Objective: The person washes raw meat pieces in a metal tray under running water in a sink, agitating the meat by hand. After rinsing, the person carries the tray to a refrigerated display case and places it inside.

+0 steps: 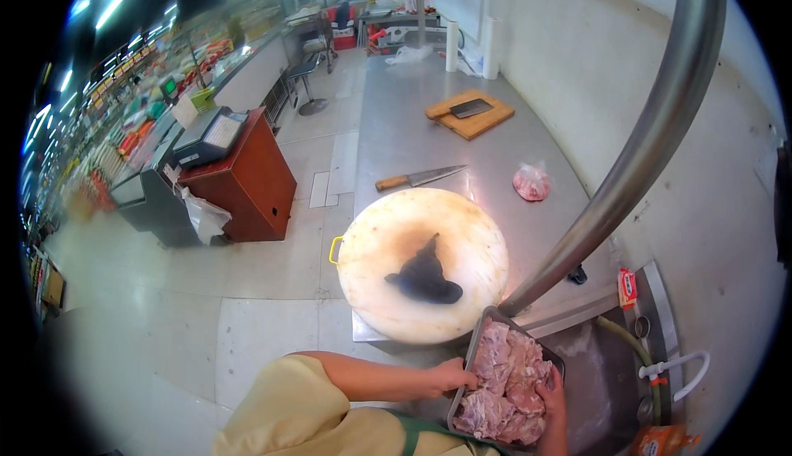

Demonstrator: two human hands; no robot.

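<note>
A dark tray [475, 336] heaped with pieces of raw meat [504, 382] is held close to my body, over the near edge of a sink. My left hand [455, 377] grips its left rim, with the fingertips against the meat. At the right side, my right hand [552, 397] holds the tray and its fingers rest on the meat. Ahead and to the left is a round, thick cutting block [371, 258] with a crumpled black cloth [426, 273] on it. Beyond the block lies a knife with a wooden handle [393, 182].
The steel table [396, 122] also bears a wooden board [479, 125] with a cleaver [470, 108] and a bag of meat [531, 182]. A thick steel pipe [625, 183] rises at the right, near the sink [588, 369] and its white faucet [677, 363].
</note>
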